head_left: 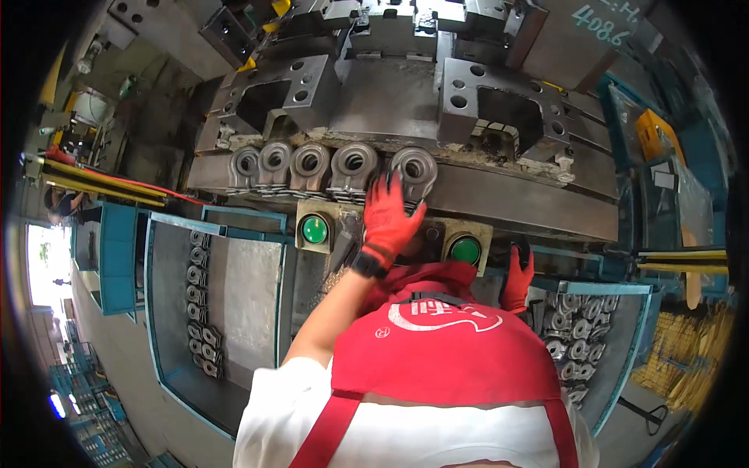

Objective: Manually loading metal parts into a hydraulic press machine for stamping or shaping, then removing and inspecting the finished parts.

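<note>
My left hand point(387, 218), in a red glove with dark fingertips, reaches forward to a grey ring-ended metal part point(416, 165) on the machine's front ledge. Its fingers lie along the left side of the part and the thumb sits at the lower right, so the shank is between them. Left of it stand several stacks of like ring-ended parts point(310, 161) in a row. My right hand point(516, 279), gloved the same way, is low on the right, beside a green button point(466, 249). Its fingers are apart, with nothing seen in them.
Another green button point(315, 228) sits left of my left forearm. A blue-framed bin point(154, 312) at left holds a column of parts; a second bin point(636, 343) at right holds several more. Heavy steel die blocks point(312, 86) rise behind the ledge.
</note>
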Tool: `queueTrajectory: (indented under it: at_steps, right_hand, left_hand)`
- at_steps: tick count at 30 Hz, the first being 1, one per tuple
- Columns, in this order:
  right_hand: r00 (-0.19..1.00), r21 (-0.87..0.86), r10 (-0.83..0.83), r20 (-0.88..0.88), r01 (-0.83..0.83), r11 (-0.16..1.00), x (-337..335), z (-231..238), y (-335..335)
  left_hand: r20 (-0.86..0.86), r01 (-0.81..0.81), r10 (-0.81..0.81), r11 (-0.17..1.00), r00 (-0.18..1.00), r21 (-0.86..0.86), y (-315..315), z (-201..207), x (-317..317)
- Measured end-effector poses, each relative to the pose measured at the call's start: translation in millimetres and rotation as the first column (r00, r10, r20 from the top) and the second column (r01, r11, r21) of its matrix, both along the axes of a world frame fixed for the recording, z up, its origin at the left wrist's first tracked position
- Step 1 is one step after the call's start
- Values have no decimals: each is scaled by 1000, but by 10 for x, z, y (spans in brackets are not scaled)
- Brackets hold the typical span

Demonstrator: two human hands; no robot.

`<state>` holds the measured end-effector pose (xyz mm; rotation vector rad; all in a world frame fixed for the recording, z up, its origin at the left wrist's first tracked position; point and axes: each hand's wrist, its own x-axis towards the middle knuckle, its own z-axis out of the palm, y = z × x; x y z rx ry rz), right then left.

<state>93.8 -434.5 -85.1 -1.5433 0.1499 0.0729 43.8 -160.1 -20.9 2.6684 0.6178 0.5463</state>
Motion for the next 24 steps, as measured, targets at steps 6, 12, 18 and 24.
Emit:
queueTrajectory:
  at_steps: [6, 12, 18, 24]
  right_hand:
    - [976, -366, -56, 212, 133, 921, -123, 211, 195]
    - [984, -223, -118, 134, 146, 964, -329, 165, 341]
    - [985, -94, -35, -170, 19, 995, 6, 29, 134]
    - [995, -41, 65, 70, -62, 997, 539, 151, -487]
  left_hand:
    - [106, 86, 37, 362, 994, -928, 42, -64, -593]
    - [22, 104, -190, 434, 982, -895, 42, -95, -177]
    - [56, 238, -353, 497, 934, -835, -401, 38, 502]
    - [29, 270, -411, 541, 911, -797, -1125, 174, 901]
